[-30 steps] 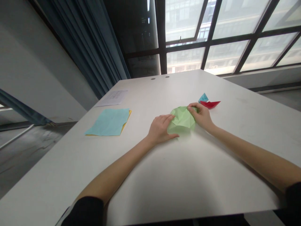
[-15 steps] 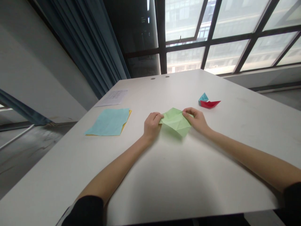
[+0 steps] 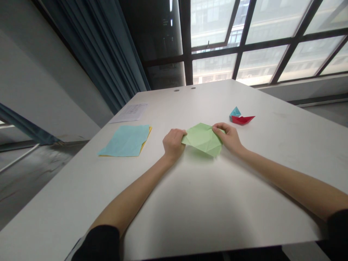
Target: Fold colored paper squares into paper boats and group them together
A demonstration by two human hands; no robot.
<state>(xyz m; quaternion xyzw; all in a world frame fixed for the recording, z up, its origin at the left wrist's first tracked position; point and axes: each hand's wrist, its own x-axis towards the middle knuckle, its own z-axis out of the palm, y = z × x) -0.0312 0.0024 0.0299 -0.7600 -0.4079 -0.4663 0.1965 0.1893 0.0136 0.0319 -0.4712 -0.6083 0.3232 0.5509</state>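
Note:
A creased light green sheet of paper (image 3: 202, 139) is held slightly above the white table (image 3: 206, 203), stretched between both hands. My left hand (image 3: 173, 143) pinches its left corner with curled fingers. My right hand (image 3: 228, 136) pinches its right corner. The sheet shows diagonal fold lines and lies roughly diamond-shaped.
A light blue sheet on a yellow one (image 3: 125, 140) lies to the left. A printed white sheet (image 3: 130, 112) sits farther back left. A red folded paper boat (image 3: 243, 119) and a small blue folded piece (image 3: 235, 112) rest behind my right hand. Windows and curtains stand beyond.
The green paper was pressed on the table as a rounded bundle; both hands have since taken its corners, pulled it open flatter and lifted it a little.

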